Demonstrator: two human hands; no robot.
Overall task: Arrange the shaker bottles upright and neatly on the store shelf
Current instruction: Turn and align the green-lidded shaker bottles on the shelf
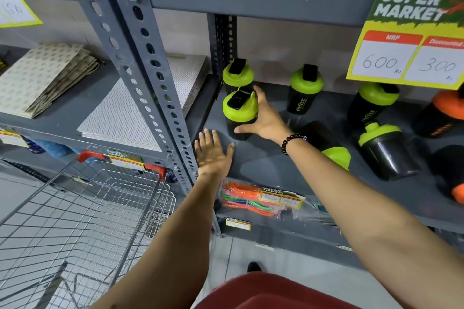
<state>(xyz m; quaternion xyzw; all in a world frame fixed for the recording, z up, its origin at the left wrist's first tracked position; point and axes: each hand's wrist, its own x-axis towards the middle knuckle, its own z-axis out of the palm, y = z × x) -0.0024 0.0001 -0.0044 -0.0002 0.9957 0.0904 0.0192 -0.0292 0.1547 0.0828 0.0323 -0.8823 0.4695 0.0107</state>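
On the grey shelf (271,158) stand black shaker bottles with green lids. My right hand (263,118) grips an upright one (239,110) at the shelf's left end, in front of another upright bottle (237,74). My left hand (213,153) lies flat and open on the shelf's front left edge, holding nothing. Two more green-lidded bottles stand upright further back (305,90) (371,105). One lies on its side under my right forearm (331,148). Another leans tilted (384,150). Orange-lidded bottles (444,113) (452,173) sit at the right; the nearer one lies down.
A yellow price sign (411,40) hangs from the shelf above at the right. A perforated steel post (155,78) bounds the shelf on the left. A wire shopping cart (82,213) stands at lower left. Coloured packets (248,198) hang on the shelf below.
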